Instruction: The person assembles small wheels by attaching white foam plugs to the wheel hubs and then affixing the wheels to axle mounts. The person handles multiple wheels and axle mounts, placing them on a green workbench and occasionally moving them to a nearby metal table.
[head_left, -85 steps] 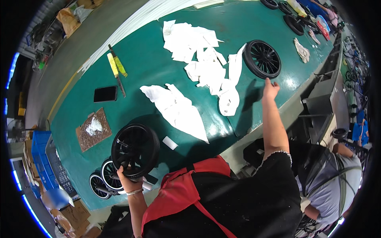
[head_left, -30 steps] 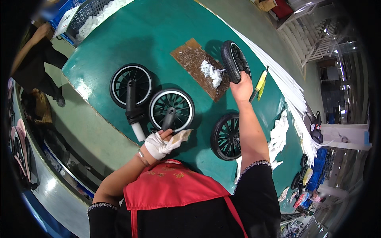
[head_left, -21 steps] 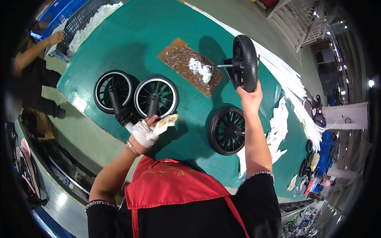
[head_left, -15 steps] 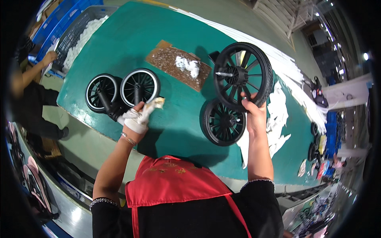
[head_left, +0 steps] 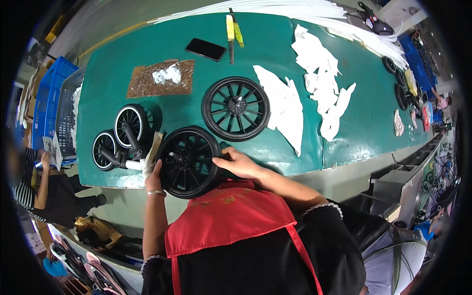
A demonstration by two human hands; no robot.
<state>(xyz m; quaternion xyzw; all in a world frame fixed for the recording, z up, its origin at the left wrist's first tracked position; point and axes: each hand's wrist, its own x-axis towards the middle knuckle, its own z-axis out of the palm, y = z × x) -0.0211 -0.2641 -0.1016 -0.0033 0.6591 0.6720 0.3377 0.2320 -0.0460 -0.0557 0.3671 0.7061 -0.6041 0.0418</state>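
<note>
At the table's near edge I hold a large black spoked wheel (head_left: pixel 194 178), tilted, with a short metal axle at its hub. My left hand (head_left: pixel 153 177) is closed at the wheel's left rim with a white rag (head_left: pixel 150 158) in its grip; some fingers are hidden. At the right rim, my right hand (head_left: pixel 238 163) pinches the tyre between thumb and fingers. A second large black wheel (head_left: pixel 206 113) lies flat just beyond. To the left rests a twin-wheel caster assembly (head_left: pixel 129 140) with pale rims and a black fork.
Beyond the wheels, the green table (head_left: pixel 162 49) carries a brown board (head_left: pixel 140 81) with white paste, a phone (head_left: pixel 206 49) and a yellow-handled blade (head_left: pixel 230 32). White rags (head_left: pixel 322 83) lie to the right. A co-worker's hand (head_left: pixel 45 160) shows at the left, near blue crates (head_left: pixel 46 105).
The view has swung right. My right hand has gone from holding a wheel up over the table to a wheel rim near my body, and my left hand has joined it there.
</note>
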